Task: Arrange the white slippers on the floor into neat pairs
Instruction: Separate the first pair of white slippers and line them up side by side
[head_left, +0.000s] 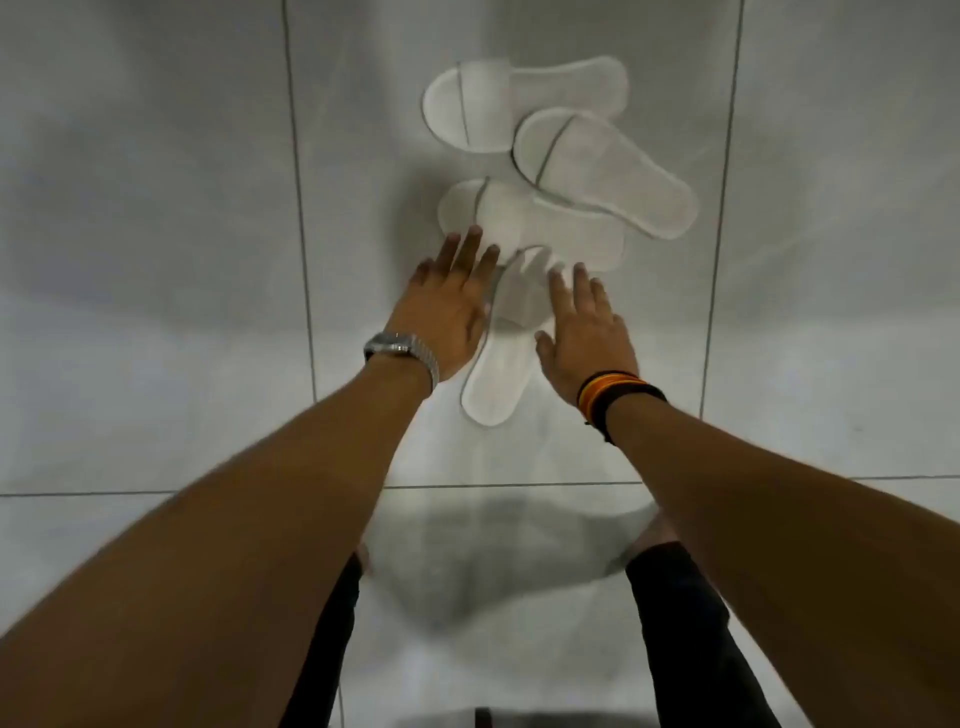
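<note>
On the grey tiled floor (156, 260), four white slippers lie in a loose overlapping heap, none paired yet. Farthest slipper (524, 101) lies crosswise, toe to the left. Second slipper (602, 174) sits angled over its near edge, and its sole also overlaps the third slipper (530, 226). Nearest slipper (501, 338) points away from the person, toe end touching the third, heel toward the person.

Left hand (447, 306), wristwatch (402, 348) on the wrist, is spread flat, fingers (470, 247) released, tips at the toe of the third slipper. Right hand (587, 327), banded at the wrist, is likewise spread and released just beside the nearest slipper; contact cannot be told.

Judgement: task at its start. All sorting, matching and aligning remains; separating the overlaps comes first.
</note>
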